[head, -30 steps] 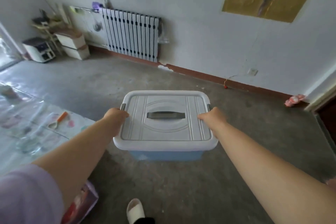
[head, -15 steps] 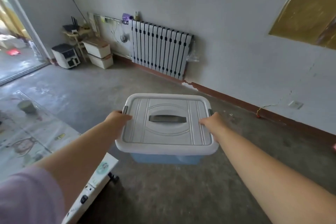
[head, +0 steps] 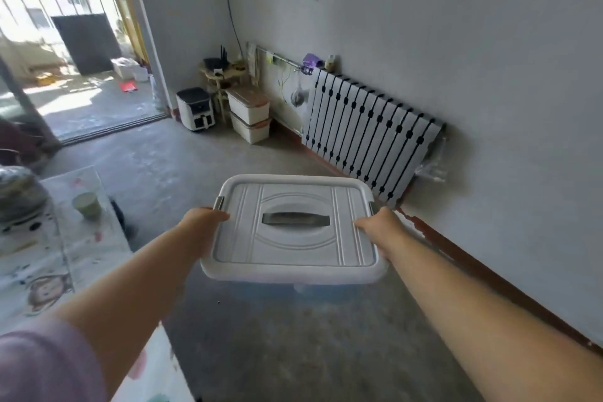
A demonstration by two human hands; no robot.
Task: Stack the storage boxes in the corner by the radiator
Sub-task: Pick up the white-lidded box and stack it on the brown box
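White-lidded and blue-bodied, the storage box (head: 293, 228) hangs above the concrete floor (head: 293, 336), carried between both hands: the left hand (head: 204, 225) is clamped on the lid's left edge with its thumb on top, the right hand (head: 380, 227) on the right edge likewise, each grip closed on the rim. Beyond the box, the radiator (head: 368, 143) stands against the wall, and two stacked cream boxes (head: 249, 114) sit just left of the radiator in the corner.

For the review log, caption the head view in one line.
Both hands, left hand and right hand, carry a white-lidded blue box toward two stacked boxes left of the radiator.
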